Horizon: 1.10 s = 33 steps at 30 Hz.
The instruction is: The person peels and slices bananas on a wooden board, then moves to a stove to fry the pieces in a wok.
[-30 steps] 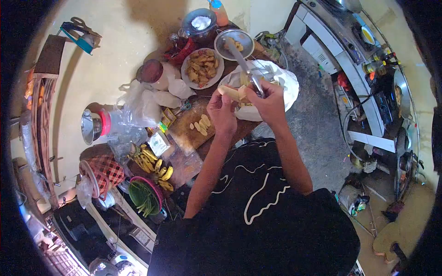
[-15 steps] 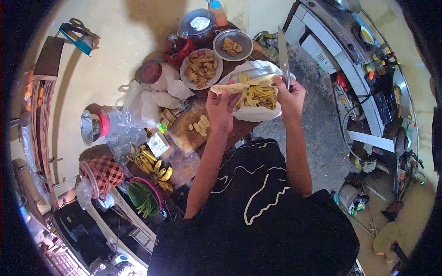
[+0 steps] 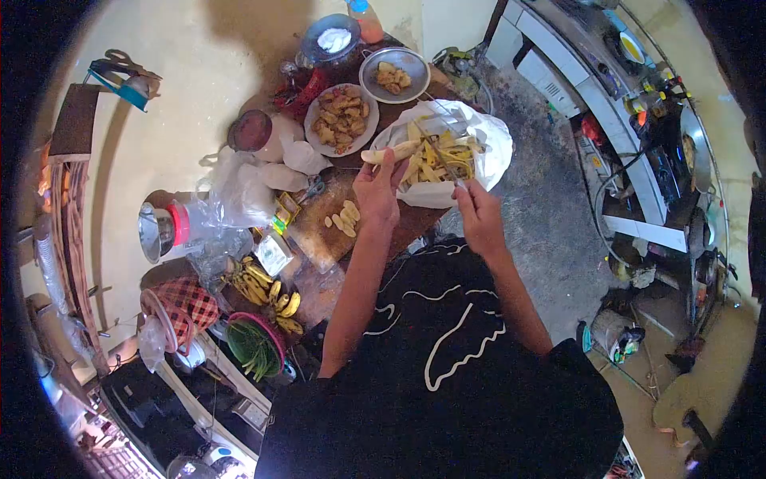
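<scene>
the right hand (image 3: 479,215) now sits lower and nearer the body than half a second ago, when it was raised with the knife (image 3: 437,156) pointing up and away. the blade now slants down over the white bag of peels (image 3: 495,152). the left hand (image 3: 375,191) holds the peeled banana (image 3: 391,152) a little lower and further left, its loose strip of peel gone.

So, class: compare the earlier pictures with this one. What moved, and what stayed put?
The right hand swung the knife from pointing up, down over the bag of peels. The left hand kept its grip on the peeled banana. Plates and cutting board stayed put.
</scene>
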Motion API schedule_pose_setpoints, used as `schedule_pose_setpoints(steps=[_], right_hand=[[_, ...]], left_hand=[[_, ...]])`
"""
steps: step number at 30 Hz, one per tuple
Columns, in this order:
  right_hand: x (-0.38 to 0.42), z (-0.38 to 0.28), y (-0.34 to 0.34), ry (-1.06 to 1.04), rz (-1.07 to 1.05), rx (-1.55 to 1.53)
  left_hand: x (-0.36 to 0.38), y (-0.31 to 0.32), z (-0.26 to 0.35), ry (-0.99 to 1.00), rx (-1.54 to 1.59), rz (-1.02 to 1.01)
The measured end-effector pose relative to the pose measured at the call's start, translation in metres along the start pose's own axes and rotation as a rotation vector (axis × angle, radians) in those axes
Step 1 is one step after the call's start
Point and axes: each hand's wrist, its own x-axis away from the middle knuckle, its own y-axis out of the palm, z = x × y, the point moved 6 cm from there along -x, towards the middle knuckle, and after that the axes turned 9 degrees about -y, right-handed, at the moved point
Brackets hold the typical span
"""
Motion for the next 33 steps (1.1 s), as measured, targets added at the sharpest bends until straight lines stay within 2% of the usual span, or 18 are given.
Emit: schedule_pose_setpoints(steps=[7, 16, 19, 22, 28, 31, 33], right_hand=[[0.002, -0.004, 0.010, 0.038, -0.059, 0.000], [0.005, -0.002, 0.017, 0.004, -0.028, 0.002], [0.008, 0.004, 0.022, -0.030, 0.014, 0.074], [0.008, 0.005, 0.029, 0.021, -0.026, 0.104], [-0.012, 0.044, 0.043, 0.059, 0.010, 0.192], [-0.023, 0.050, 0.038, 0.075, 0.082, 0.146], [-0.027, 0.056, 0.035, 0.103, 0.057, 0.108]], left_hand=[[-0.004, 0.001, 0.000, 0.029, 0.033, -0.021], [-0.006, 0.001, -0.001, 0.040, 0.016, -0.014], [-0.005, 0.002, -0.003, 0.019, 0.017, -0.010], [-0.001, 0.006, -0.006, -0.012, -0.020, 0.016], [0.002, 0.012, -0.015, -0.034, -0.095, -0.091], [0.003, 0.012, -0.012, -0.025, -0.047, -0.069], [0.001, 0.007, -0.013, -0.036, 0.001, -0.080]])
